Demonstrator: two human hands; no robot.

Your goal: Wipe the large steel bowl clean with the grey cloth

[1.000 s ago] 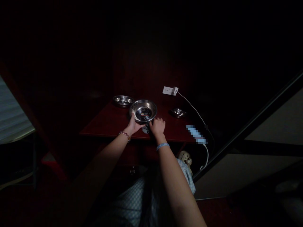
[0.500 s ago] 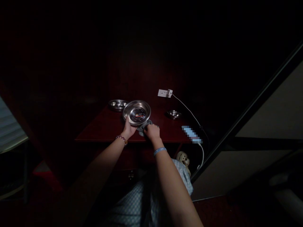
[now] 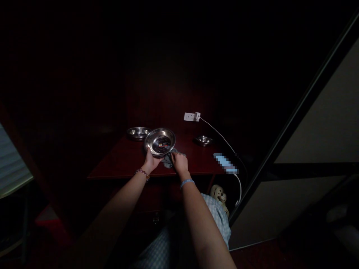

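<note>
Wiping apparently in hand: left hand [image 3: 152,161] supports 1 bowl [image 3: 160,142], right hand [image 3: 180,163] grips cloth [image 3: 167,161] near-right; next move needs steady support.

"Where is the scene viewed from?"
"From the wearer's head, one camera being angled forward and down past left hand [image 3: 153,161] and right hand [image 3: 181,163]."
"How near?"
"Near the dark red table [image 3: 117,160], the wall socket [image 3: 190,117] framed beyond."

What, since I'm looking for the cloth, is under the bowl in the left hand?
Part of the grey cloth, in the right hand, shows below the bowl, over the tabletop. The bowl itself and the left hand hide its underside and any cloth against it.
</note>
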